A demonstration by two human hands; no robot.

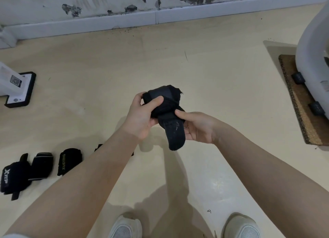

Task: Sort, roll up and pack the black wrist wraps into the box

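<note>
White shoes sit at bottom of head view, standing on pale floor. Above them both forearms reach fwd & meet mid-frame. Left hand grips the rolled part of a black wrist wrap, thumb pressed across its top, fingers curled round behind. Right hand pinches the loose tail of same wrap, thumb on top, fingers under; tail end hangs down between the wrists. Wrap is held up off the floor, partly rolled. On floor near left edge, 3 rolled wraps lie in a row, just beside each other, w/ white lettering on two; another black piece shows partly behind left forearm. Farther back by left edge: white item on black base. Along right edge, cork mat under a white rounded object. White skirting board runs along far edge, stained wall above.
</note>
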